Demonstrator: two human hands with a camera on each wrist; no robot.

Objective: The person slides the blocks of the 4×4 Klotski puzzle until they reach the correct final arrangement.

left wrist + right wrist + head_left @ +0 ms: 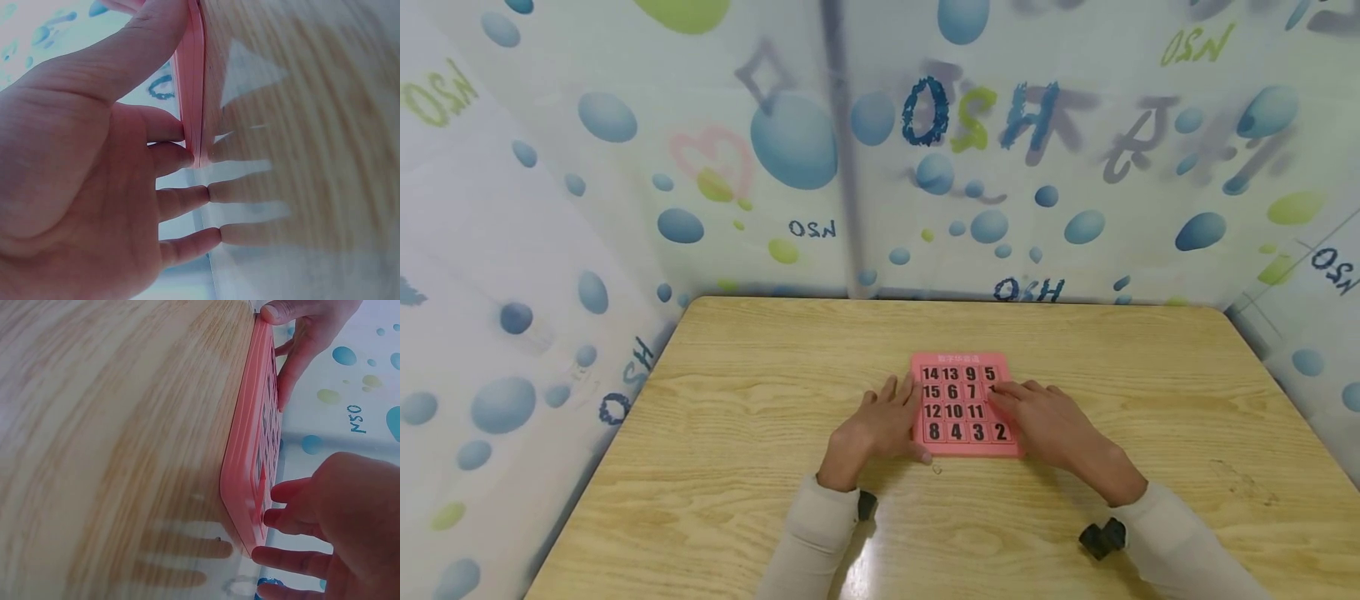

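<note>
A pink sliding number puzzle point(967, 450) lies flat on the wooden table, its black-numbered tiles in rows inside a raised frame. My left hand point(883, 422) holds the frame at its left side, thumb at the near left corner and fingers along the left edge. In the left wrist view, some fingertips of the left hand point(81, 175) reach past the frame to the table. My right hand point(1056, 425) lies over the right edge, fingertips touching tiles in the right column. These fingers hide part of that column. In the right wrist view, the right hand point(362, 512) has its lower fingers extended beside the frame.
The wooden table point(737, 358) extends around the puzzle on all sides. Behind it and at both sides hang pale curtains point(895, 208) printed with blue and green drops. A dark wrist device point(1103, 539) sits at the right cuff, another point(867, 505) at the left.
</note>
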